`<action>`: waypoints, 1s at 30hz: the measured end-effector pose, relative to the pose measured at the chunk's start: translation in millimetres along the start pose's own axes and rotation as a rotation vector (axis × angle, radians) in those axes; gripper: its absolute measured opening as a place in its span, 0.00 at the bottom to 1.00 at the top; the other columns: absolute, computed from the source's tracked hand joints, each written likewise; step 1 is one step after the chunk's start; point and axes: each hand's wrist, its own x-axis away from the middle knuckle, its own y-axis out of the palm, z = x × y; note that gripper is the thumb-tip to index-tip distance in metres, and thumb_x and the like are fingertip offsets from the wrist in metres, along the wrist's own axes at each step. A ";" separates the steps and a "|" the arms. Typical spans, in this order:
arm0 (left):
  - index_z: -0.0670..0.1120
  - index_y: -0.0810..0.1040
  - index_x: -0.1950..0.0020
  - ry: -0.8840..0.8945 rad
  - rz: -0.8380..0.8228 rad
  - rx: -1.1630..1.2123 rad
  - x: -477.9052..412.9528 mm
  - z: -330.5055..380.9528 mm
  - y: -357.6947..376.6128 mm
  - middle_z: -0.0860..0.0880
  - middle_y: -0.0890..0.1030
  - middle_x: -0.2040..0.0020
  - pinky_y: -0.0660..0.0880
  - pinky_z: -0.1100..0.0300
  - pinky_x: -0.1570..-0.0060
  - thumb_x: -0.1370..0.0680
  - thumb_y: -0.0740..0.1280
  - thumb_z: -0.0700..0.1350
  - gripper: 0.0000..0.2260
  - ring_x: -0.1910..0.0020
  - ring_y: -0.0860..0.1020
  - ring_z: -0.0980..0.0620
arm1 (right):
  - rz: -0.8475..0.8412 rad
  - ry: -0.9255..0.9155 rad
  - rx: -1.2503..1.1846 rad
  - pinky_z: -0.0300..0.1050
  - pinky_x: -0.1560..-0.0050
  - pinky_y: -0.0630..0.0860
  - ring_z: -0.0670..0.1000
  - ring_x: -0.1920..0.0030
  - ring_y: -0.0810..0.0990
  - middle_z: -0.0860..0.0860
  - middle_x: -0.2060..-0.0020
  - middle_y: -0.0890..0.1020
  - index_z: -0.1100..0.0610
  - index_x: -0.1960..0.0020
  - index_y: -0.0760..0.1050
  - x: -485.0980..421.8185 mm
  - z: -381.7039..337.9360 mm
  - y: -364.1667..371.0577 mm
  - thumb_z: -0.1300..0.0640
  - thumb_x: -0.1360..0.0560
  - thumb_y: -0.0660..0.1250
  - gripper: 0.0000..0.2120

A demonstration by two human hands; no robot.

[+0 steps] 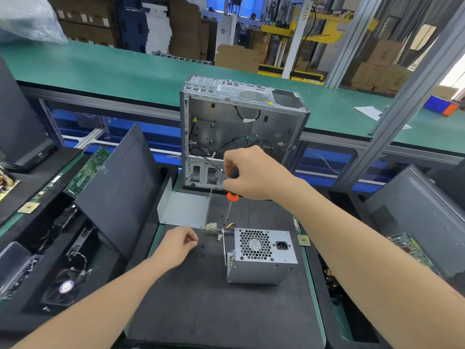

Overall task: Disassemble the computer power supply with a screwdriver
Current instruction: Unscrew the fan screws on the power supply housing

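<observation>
A grey metal power supply [261, 258] stands on the black mat [201, 298], its fan grille and power socket facing me and a bundle of wires [222, 229] coming out at its upper left. My right hand [251, 172] grips a screwdriver [230, 202] with an orange-and-black handle above the mat, its shaft pointing down toward the wires. My left hand [177, 244] hovers left of the power supply with fingertips pinched together; whether they hold anything is too small to tell. A bent grey cover plate [185, 209] lies behind my left hand.
An open, emptied computer case [239, 132] stands upright behind the mat. A black side panel [118, 187] leans at left over trays of fans and circuit boards [86, 172]. Another panel [422, 217] and circuit board lie at right. A green conveyor [125, 71] runs behind.
</observation>
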 end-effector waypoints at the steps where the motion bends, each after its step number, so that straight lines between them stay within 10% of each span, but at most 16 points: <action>1: 0.50 0.81 0.52 -0.004 -0.013 -0.037 1.5 -5.0 3.0 0.53 0.79 0.54 0.68 0.73 0.59 0.19 0.71 0.40 0.05 0.58 0.76 0.60 | -0.004 -0.002 0.001 0.57 0.55 0.82 0.54 0.57 0.77 0.47 0.62 0.78 0.54 0.55 0.74 -0.3 -0.7 0.8 0.54 0.28 0.69 0.05; 17: 0.55 0.82 0.56 -0.030 -0.058 -0.061 0.4 -15.2 14.4 0.54 0.80 0.55 0.79 0.59 0.51 0.23 0.77 0.47 0.06 0.56 0.79 0.58 | 0.014 0.016 0.019 0.55 0.57 0.81 0.51 0.60 0.76 0.45 0.65 0.78 0.54 0.56 0.75 -2.5 0.3 7.5 0.55 0.29 0.70 0.05; 24: 0.54 0.80 0.51 0.109 0.124 0.246 -15.0 70.0 7.0 0.59 0.82 0.57 0.70 0.75 0.57 0.17 0.68 0.47 0.04 0.57 0.79 0.63 | 0.049 0.093 0.039 0.54 0.59 0.81 0.46 0.61 0.77 0.47 0.68 0.82 0.53 0.59 0.74 5.2 13.8 -0.9 0.55 0.29 0.69 0.04; 30: 0.54 0.81 0.50 0.252 -0.045 0.311 -21.3 143.3 10.0 0.58 0.84 0.56 0.74 0.68 0.56 0.16 0.64 0.43 0.09 0.55 0.81 0.62 | 0.079 0.144 0.060 0.48 0.62 0.77 0.50 0.60 0.77 0.49 0.63 0.79 0.55 0.57 0.76 24.1 37.1 -12.6 0.53 0.28 0.70 0.06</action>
